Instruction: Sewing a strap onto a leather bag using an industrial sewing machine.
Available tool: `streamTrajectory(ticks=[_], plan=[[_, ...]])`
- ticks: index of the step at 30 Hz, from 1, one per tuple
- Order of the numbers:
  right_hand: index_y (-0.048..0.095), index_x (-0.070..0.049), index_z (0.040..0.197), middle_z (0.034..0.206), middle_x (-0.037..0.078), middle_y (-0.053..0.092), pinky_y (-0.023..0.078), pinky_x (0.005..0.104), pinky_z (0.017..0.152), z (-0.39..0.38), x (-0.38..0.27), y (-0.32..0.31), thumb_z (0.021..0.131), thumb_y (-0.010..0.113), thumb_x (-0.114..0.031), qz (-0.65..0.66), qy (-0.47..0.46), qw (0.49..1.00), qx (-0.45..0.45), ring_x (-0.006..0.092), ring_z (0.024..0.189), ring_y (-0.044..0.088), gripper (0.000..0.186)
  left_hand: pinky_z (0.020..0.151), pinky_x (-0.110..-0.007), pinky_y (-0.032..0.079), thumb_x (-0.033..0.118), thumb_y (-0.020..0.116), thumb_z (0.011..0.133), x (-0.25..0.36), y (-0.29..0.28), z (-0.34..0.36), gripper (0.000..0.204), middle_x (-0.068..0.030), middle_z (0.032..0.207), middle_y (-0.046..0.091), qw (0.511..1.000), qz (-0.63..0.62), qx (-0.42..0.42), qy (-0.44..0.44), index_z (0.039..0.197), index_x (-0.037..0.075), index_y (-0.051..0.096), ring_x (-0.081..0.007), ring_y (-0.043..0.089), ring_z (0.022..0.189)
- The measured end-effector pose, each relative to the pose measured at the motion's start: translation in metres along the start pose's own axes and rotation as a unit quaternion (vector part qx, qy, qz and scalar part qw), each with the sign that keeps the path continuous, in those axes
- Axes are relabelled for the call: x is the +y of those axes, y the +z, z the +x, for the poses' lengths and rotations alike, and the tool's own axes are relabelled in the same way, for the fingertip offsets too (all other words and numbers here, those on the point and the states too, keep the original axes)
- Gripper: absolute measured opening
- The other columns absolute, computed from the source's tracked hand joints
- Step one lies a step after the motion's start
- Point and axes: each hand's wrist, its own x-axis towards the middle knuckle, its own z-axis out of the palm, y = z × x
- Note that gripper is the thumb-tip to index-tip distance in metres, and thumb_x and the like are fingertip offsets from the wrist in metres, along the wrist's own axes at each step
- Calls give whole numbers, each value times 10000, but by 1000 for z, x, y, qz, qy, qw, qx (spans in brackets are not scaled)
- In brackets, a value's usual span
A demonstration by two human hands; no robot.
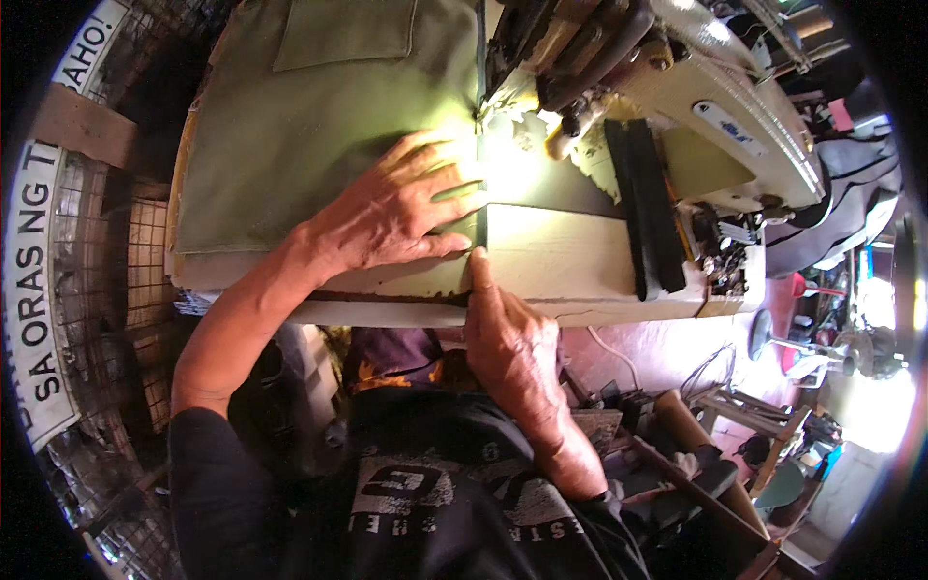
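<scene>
A large olive-green fabric piece [261, 145] with a stitched-on pocket [348, 34] lies on the sewing machine table. Along its right edge runs a narrow dark strip [481, 224], passing close beside the lit needle area. My left hand [406, 203] rests flat on the fabric, fingers spread toward that edge. At the strip's near end is my right hand [512, 333], its index fingertip against the strip and its other fingers curled; the thumb is hidden. The sewing machine [715, 116] stands to the right, and glare washes out its needle and presser foot.
A black fabric band [643, 208] lies across the pale tabletop [561, 251], right of the lit spot. Small metal parts [730, 256] crowd the table's right end. Wire mesh [145, 290] and a lettered white sign [39, 290] are at left. Wooden pieces [715, 464] clutter the lower right.
</scene>
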Motion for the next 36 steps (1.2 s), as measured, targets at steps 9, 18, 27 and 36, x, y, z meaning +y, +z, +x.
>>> streamTrajectory(ticks=[9, 18, 27, 36], plan=[[527, 27, 1347, 717, 141, 645, 526, 407, 540, 4, 1, -5, 879, 605, -14, -2, -12, 1000, -19, 292, 592, 652, 476, 1139, -516, 360, 330, 688, 867, 1, -3, -4, 412, -103, 1314, 591, 999, -48, -15, 16, 1200, 90, 650, -354, 487, 1309], [543, 11, 1331, 721, 124, 634, 516, 404, 530, 31, 2, -5, 830, 601, 33, -24, -3, 999, -36, 291, 579, 642, 505, 1154, -522, 340, 295, 688, 876, -24, 0, 5, 396, -120, 1307, 593, 997, -79, -4, 2, 1205, 75, 666, -334, 476, 1332], [569, -13, 1324, 712, 136, 626, 502, 408, 545, 72, 12, 0, 856, 598, 8, -34, 5, 999, -25, 306, 599, 633, 469, 1162, -505, 351, 239, 721, 845, -65, 5, 20, 326, -127, 1236, 600, 996, -88, 22, 14, 1118, 64, 691, -313, 487, 1320], [559, -22, 1348, 709, 153, 621, 492, 417, 571, 94, 18, 7, 869, 611, -22, -42, 40, 998, -39, 326, 612, 626, 482, 1175, -520, 333, 211, 715, 843, -87, 7, 29, 238, -70, 1153, 609, 997, -75, 10, 34, 1054, 103, 695, -302, 497, 1317]])
